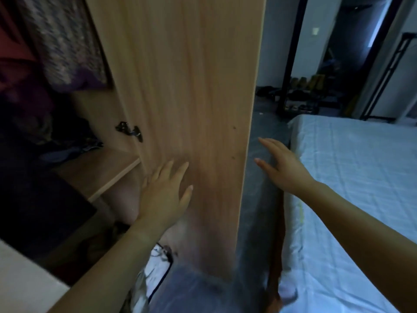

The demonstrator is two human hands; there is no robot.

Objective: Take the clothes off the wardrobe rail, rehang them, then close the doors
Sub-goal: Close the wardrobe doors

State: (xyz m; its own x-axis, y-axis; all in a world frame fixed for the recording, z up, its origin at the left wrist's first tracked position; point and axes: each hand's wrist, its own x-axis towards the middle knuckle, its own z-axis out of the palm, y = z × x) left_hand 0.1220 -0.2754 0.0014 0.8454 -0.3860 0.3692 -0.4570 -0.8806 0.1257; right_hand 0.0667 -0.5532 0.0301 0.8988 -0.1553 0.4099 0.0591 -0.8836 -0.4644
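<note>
Bedroom surroundings are seen in dim light, with a wardrobe on the left and a bed (361, 177) under a pale blue-white sheet on the right. Between them, 1 light wood wardrobe door (185, 86) stands open, its free edge turned toward the near side and its broad face filling the middle of the view. 2 small dark marks are seen near that edge.

The left hand (162, 195) is laid flat against the lower part of the door's face, fingers straight and spread, with nothing held. The right hand (282, 166) is stretched out just beside the door's free edge, over the strip of dark floor (261, 123) between door and bed. Its fingers are straight and slightly parted and nothing is gripped; whether it touches the edge cannot be told.

Inside the wardrobe, to the left of the door, a dark metal hinge (129, 131) is fixed where the door meets the side panel. Below it a wooden shelf (99, 172) is seen, with a heap of dark clothes (45, 136) lying on it. Higher up, a patterned purple garment (65, 41) hangs at the far left, and a red garment (13, 53) is partly seen beside it at the picture's edge. The rail itself is not shown.

At the far right, beyond the bed, a low shoe rack (300, 96) with several pairs is set by a dark doorway. A white wall switch (315, 30) is mounted above it, and a black metal frame (388, 71) stands to its right.
</note>
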